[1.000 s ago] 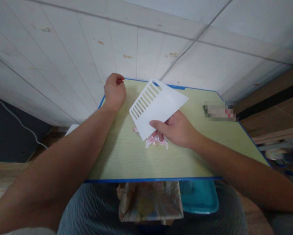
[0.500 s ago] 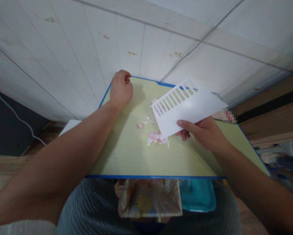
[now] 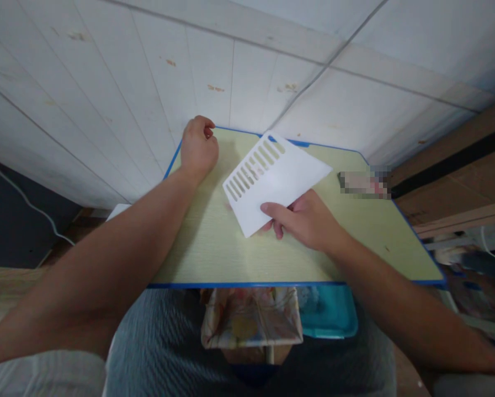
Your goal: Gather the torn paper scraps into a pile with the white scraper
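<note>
My right hand (image 3: 303, 218) grips a flat white plastic scraper (image 3: 280, 179) by its near edge, thumb on top and fingers underneath. A row of long slots runs along the scraper's far left side. It is held tilted over the middle of a pale yellow-green table (image 3: 214, 248) with a blue rim. A bit of pink shows through the slots; the paper scraps beneath are mostly hidden. At the table's far left corner rests my left hand (image 3: 200, 146), fingers curled in and nothing seen in it.
A blurred-out small object (image 3: 361, 183) lies on the table at right. A patterned fabric bin (image 3: 253, 325) and a teal plastic container (image 3: 330, 314) sit below the front edge, by my lap. Behind the table stands a white panelled wall (image 3: 148, 82) with a cable (image 3: 330, 60).
My right hand has moved the scraper left, and it now covers the pink and white paper scraps that lay in view. My left hand keeps its place at the corner. The view has shifted slightly.
</note>
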A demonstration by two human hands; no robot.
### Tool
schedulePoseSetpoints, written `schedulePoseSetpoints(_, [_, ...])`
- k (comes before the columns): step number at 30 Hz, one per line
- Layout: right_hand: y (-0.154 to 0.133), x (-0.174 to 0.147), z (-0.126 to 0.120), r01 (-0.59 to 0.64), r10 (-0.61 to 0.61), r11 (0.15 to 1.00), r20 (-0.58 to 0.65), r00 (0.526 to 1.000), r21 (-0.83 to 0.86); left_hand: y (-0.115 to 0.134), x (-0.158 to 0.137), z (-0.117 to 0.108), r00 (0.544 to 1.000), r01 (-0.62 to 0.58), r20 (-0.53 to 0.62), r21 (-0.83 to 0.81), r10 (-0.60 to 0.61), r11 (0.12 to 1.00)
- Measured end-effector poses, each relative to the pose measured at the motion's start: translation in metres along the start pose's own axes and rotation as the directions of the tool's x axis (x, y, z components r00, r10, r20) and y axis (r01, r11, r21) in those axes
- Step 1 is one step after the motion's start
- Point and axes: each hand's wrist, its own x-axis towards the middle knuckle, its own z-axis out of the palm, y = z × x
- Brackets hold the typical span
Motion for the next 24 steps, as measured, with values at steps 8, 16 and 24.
schedulePoseSetpoints(8, [-0.004,0.019,-0.031,-0.136,0.056,0.95,-0.278,0.959,-0.28,0.01,-0.004,0.002,0.999,-0.026,-0.034,-0.003,0.026,1.0])
schedulePoseSetpoints(16, [-0.002,0.022,0.01,-0.081,0.079,0.985,-0.021,0.997,-0.149,0.008,-0.003,-0.002,0.999,0.033,0.0,-0.038,-0.033,0.999])
schedulePoseSetpoints(24, [-0.001,-0.001,-0.094,-0.284,0.056,0.9,-0.557,0.828,-0.332,0.014,-0.006,0.0,1.0,-0.018,-0.014,-0.067,0.017,0.998])
